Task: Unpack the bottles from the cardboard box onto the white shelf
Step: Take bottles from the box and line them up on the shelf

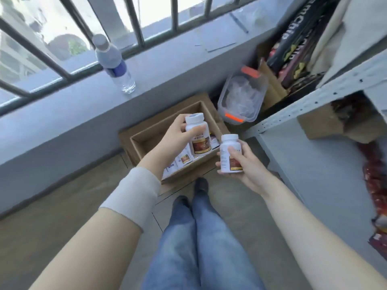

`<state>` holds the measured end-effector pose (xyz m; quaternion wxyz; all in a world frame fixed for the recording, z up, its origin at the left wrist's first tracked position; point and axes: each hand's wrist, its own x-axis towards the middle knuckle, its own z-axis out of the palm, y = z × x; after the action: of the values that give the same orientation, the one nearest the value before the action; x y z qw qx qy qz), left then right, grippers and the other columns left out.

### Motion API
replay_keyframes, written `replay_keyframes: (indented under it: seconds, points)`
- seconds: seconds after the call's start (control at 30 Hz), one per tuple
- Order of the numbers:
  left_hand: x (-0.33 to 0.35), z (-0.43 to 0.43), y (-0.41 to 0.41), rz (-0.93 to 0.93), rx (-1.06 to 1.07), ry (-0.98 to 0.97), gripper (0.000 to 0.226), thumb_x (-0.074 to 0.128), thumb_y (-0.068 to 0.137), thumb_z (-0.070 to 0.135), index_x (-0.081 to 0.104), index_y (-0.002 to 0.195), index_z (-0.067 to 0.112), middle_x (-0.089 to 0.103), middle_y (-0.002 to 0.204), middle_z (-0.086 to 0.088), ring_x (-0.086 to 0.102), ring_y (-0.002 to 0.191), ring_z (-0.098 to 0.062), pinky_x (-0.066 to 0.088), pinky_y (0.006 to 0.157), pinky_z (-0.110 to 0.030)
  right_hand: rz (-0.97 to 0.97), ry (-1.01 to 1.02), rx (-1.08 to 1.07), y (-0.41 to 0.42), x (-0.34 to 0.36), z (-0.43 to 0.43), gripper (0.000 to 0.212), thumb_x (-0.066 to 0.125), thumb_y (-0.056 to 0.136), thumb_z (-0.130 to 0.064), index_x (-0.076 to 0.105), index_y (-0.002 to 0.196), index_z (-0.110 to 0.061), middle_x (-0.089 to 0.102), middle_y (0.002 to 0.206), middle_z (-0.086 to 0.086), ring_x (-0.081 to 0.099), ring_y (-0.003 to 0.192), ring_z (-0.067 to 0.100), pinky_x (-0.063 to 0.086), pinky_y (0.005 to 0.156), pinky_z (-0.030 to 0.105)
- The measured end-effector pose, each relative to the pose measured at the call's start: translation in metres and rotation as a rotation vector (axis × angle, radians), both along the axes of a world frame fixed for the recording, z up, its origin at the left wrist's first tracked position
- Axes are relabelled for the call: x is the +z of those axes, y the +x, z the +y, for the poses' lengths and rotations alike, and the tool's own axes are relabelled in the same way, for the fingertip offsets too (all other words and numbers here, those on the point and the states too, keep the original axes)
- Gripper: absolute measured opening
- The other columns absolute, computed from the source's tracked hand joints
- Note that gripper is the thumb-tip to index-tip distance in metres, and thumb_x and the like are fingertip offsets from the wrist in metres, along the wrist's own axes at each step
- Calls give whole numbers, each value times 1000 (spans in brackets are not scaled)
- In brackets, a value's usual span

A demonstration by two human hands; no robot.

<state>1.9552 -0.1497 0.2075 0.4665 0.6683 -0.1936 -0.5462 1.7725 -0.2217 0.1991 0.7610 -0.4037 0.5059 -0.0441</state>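
Observation:
An open cardboard box [144, 141] stands on the floor below the window ledge, with several white bottles [184, 159] lying inside. My left hand [176, 137] grips one white bottle with a brown label [199, 135] above the box. Just right of the box, my right hand [247, 164] holds a second white bottle [230, 153] upright. The white shelf [314, 155] stands to the right; its perforated rail [310, 101] runs diagonally.
A clear water bottle [114, 63] stands on the grey window ledge [62, 114]. A clear plastic container with orange clips [240, 97] and a carton of dark packages [293, 49] sit behind the shelf. Red packets [377, 185] and a brown box [326, 122] lie on the shelf. My legs [199, 237] are below.

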Motion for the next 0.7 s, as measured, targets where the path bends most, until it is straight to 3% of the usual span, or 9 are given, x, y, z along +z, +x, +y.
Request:
replay_keyframes:
  seconds: [0.1,0.23,0.33,0.4,0.43,0.5,0.6,0.7]
  points:
    - [48,-19,-44,70,-93,-59,27,52,94,27,46,120,19,62,107,0,62,100,-17,52,75,-24,-26,17,-145,-56,43,22,29,47,94,-20,46,123,-16,63,98,5,65,80,19,56,75,35]
    - [105,-43,-113,135,-242,-134,30,47,96,26,49,123,11,68,99,-3,66,95,-22,53,64,-25,-104,5,-317,-134,90,41,29,45,93,-2,48,119,-14,58,96,5,59,86,16,52,75,24]
    - [141,-63,-173,159,-395,-204,19,41,98,28,57,100,18,74,72,9,71,68,-5,55,56,-20,-156,-37,-452,-192,117,51,33,46,91,1,49,122,-10,59,102,7,58,90,15,52,78,20]
    - [160,-76,-215,154,-483,-237,20,45,96,33,59,101,20,75,82,6,71,78,-9,57,74,-30,-163,-90,-545,-232,129,58,45,59,85,-9,47,128,-5,59,111,10,59,95,16,50,83,22]
    - [168,-83,-238,147,-525,-260,21,49,95,36,61,102,20,74,91,2,70,88,-14,55,85,-36,-158,-118,-580,-252,134,61,62,73,74,-20,47,128,-5,60,112,10,60,97,16,49,87,25]
    - [178,-96,-278,141,-592,-317,23,55,90,38,62,101,19,71,101,-6,67,98,-22,50,91,-40,-147,-172,-625,-288,141,66,95,90,47,-39,49,126,-6,63,112,9,62,100,18,46,97,34]
    - [191,-116,-354,62,-696,-346,25,56,91,33,60,101,10,66,102,-17,63,97,-28,49,89,-42,-85,-275,-654,-356,157,66,94,86,47,-46,51,125,-7,63,120,12,61,110,23,42,103,40]
    - [199,-134,-423,6,-764,-359,21,56,92,26,59,98,6,61,94,-15,61,91,-24,49,85,-38,-59,-368,-701,-420,170,61,94,87,36,-57,57,116,-17,67,116,5,62,110,17,45,99,32]
